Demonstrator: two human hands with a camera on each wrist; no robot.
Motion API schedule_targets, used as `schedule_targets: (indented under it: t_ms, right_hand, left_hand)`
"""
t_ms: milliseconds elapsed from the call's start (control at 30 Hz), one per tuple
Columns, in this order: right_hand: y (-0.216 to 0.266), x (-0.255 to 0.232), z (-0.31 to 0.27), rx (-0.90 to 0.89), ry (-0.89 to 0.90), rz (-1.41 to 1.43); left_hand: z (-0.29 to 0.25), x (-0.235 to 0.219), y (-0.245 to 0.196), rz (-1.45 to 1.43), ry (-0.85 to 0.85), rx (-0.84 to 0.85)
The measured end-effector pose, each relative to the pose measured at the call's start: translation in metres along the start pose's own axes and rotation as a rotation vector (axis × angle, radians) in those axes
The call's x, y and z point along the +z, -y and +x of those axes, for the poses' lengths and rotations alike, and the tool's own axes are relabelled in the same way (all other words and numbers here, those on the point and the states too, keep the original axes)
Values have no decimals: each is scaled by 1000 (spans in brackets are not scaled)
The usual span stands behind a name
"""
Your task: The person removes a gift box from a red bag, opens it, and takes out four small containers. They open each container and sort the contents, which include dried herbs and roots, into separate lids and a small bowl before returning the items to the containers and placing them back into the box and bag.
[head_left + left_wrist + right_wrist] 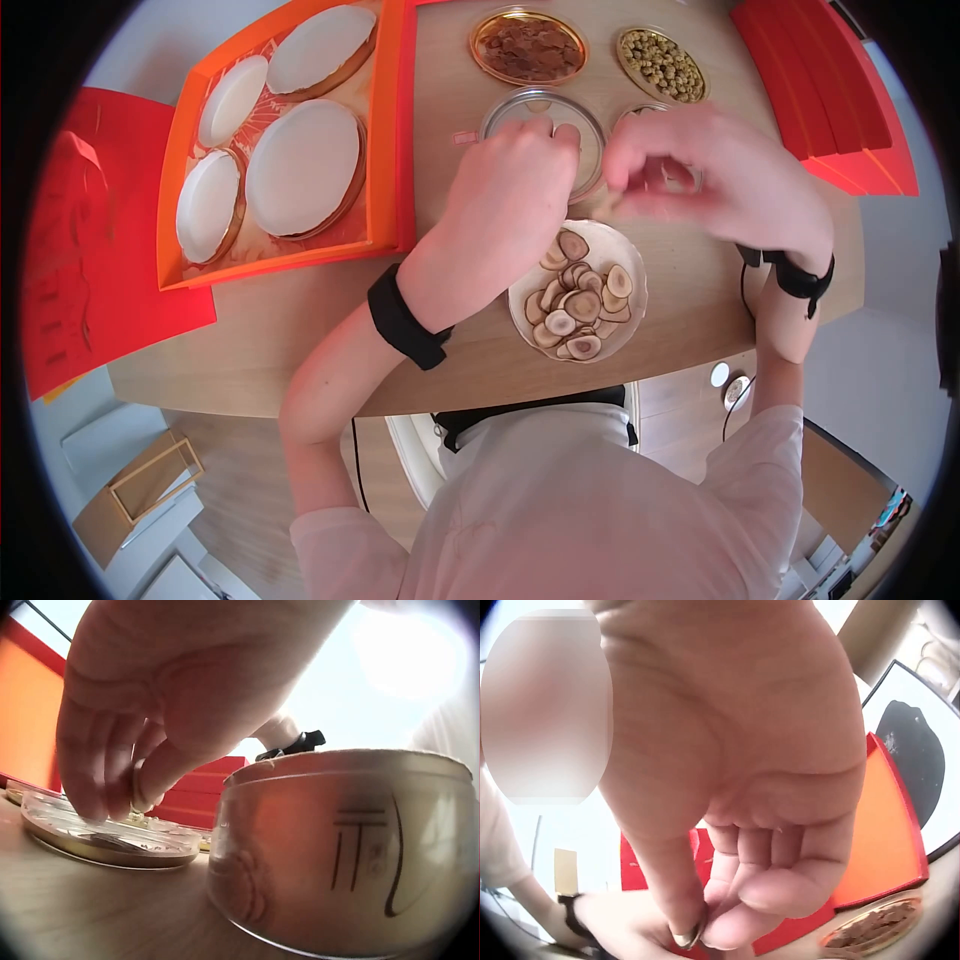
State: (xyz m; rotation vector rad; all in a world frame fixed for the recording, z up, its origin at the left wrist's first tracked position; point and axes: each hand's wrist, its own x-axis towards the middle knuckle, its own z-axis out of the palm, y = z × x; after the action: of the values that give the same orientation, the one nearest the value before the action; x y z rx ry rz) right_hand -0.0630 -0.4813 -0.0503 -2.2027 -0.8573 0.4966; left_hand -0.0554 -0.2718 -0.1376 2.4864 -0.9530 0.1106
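Observation:
My left hand (505, 215) is over a round clear dish (497, 112), fingers pointing down. In the left wrist view its thumb and fingers pinch a thin pale slice (137, 785) above the shallow dish. Close on the right, blurred in the head view, my right hand (715, 175) brings thumb and index fingertip together. In the right wrist view a small pale, dark-edged slice (691, 939) shows at those fingertips, mostly hidden. Nearer my body sits a white-rimmed tub (520, 310) of brown-edged root slices (582, 305); the left wrist view shows its clear side with dark lettering.
A gold dish of reddish-brown flakes (530, 50) and a dish of small greenish buds (662, 65) stand farther back. Another dish is partly under my right hand. At left, an orange box (392, 215) holds several white-topped containers (305, 165). Red boxes (815, 80) stand back right.

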Motion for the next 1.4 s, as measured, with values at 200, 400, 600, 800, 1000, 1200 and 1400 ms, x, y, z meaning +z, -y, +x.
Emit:
schedule_targets:
  t_ms: [200, 400, 600, 800, 1000, 1200, 1400]
  right_hand:
    - [5, 9, -6, -98, 206, -64]
    - [-43, -14, 0, 231, -186, -180]
    - [-55, 14, 22, 41, -183, -259]
    - [-60, 43, 37, 61, -136, -354]
    - [-60, 45, 39, 124, -122, -378]
    - [-56, 41, 39, 152, -116, -316]
    - [-57, 38, 40, 156, -51, -225]
  left_hand:
    - [1, -16, -2, -111, -113, -5]
    - [-11, -56, -28, -510, 241, -38]
    - [-11, -53, -30, -203, 141, 40]
    - [-10, -18, -4, 220, 104, -59]
    - [-8, 3, 6, 233, 94, -37]
    - [-5, -4, 5, 186, 157, -72]
    - [-3, -6, 9, 134, 155, -91]
